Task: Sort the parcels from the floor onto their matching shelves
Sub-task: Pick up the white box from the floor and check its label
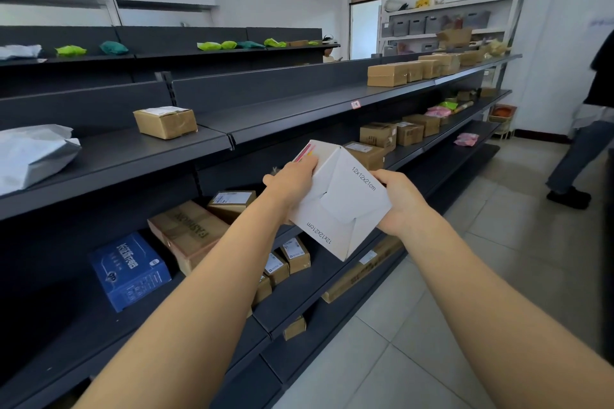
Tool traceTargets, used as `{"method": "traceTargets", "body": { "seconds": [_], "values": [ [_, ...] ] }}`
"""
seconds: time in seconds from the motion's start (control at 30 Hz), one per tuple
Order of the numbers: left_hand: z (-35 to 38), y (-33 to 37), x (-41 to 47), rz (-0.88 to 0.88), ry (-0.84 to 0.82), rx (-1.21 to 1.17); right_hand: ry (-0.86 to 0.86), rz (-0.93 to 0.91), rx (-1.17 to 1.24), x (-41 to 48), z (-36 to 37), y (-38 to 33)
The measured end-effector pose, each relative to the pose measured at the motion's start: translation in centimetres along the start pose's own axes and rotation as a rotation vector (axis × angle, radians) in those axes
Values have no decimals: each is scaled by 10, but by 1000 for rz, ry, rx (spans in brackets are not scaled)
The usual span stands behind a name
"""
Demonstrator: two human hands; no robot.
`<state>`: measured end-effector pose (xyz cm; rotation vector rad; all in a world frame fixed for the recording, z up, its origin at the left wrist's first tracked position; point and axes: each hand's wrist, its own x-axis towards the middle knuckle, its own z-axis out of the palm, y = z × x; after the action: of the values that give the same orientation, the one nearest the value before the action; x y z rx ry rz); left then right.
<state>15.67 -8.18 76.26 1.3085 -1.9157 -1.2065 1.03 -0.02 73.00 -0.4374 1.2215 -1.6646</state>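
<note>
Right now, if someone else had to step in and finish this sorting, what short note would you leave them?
Left hand and right hand: both grip one white box, tilted, held in front of the dark shelves.
Done: brown boxes line the top shelf on the right; one brown box and a grey bag sit on the left. More boxes fill the lower shelves, including a blue box.
Left: shelve the white box. No floor parcels are in view, so check behind you.
</note>
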Motion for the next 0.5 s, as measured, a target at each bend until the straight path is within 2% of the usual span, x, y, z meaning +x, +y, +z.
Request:
{"method": "traceTargets", "body": {
  "seconds": [0.07,0.13,0.23,0.3,0.5],
  "values": [
    [-1,0,3,78,69,-26,10,-10,-15,0,0,2],
    [-2,1,2,132,18,17,6,3,6,0,0,4],
    [-5,0,-2,-42,-127,-195,7,-11,24,-3,4,3],
    [-4,-5,1,-69,-161,-254,16,-42,18,-3,5,0],
    [-2,-8,5,-113,-81,-390,78,-103,-87,0,8,2]
  ]
}}
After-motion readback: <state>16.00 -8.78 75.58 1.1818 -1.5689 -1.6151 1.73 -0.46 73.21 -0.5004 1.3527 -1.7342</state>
